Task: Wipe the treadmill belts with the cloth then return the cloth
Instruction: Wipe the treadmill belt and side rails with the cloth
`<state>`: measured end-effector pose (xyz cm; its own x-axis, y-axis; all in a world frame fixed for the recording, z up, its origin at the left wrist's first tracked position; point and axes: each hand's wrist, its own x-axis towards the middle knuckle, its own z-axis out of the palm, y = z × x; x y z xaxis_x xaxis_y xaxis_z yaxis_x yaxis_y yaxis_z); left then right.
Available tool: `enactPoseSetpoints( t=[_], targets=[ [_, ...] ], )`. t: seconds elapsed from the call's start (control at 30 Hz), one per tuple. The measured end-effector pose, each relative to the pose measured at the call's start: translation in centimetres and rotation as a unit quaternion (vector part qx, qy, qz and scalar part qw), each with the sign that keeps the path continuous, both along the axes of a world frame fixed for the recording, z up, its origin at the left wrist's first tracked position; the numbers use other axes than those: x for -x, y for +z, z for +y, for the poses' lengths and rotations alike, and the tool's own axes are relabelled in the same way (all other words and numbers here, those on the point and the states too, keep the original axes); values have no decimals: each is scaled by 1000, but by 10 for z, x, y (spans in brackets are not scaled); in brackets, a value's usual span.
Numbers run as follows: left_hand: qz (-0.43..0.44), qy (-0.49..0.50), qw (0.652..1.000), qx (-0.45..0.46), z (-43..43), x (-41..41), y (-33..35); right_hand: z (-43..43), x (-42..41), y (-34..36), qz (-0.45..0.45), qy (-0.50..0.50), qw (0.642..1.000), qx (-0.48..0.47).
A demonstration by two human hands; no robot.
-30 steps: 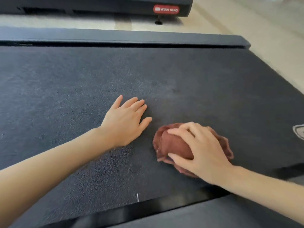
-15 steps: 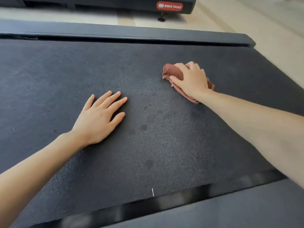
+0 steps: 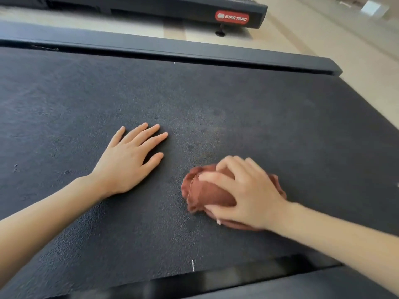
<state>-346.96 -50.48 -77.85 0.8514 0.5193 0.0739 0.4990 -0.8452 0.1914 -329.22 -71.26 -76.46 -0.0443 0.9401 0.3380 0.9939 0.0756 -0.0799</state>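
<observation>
A dark, textured treadmill belt (image 3: 216, 100) fills most of the head view. A bunched reddish-brown cloth (image 3: 205, 193) lies on the belt at the lower right. My right hand (image 3: 244, 190) grips the cloth from above, fingers and thumb curled round it, and covers most of it. My left hand (image 3: 129, 158) rests flat on the belt to the left of the cloth, fingers straight and spread, a short gap between them.
Black side rails run along the belt's far edge (image 3: 194, 50) and near edge (image 3: 237, 275). A second treadmill (image 3: 232, 17) with a red Star Trac label stands beyond, across a strip of pale floor (image 3: 323, 39).
My right hand pushed the cloth out to the far side of the belt, then pulled it back near. My left hand stayed flat on the belt.
</observation>
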Motion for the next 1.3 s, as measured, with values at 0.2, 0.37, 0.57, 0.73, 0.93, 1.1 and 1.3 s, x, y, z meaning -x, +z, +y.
enactPoseSetpoints(
  t=[0.2, 0.37, 0.57, 0.73, 0.93, 1.1, 1.3],
  targets=[
    [-20, 0, 1000, 13, 3, 0, 0, 121, -78, -3, -9, -169, 985, -25],
    [-26, -2, 999, 19, 6, 0, -2, 186, -104, -7, 3, -246, 969, -16],
    [-25, -3, 1000, 11, 5, 0, -3, 143, -69, -5, 9, -198, 979, -44],
    [-17, -1, 1000, 3, 4, -1, -3, 44, 0, 4, 37, -47, 997, -41],
    [-25, -5, 1000, -3, 5, -1, -5, -35, 62, 4, 56, 124, 990, 17],
    [-34, -7, 999, -4, 5, -1, -5, -15, 55, 10, 54, 151, 986, 35],
    [-36, -4, 999, -2, 4, -2, -4, -7, 53, 6, 55, 187, 981, 14]
  ],
)
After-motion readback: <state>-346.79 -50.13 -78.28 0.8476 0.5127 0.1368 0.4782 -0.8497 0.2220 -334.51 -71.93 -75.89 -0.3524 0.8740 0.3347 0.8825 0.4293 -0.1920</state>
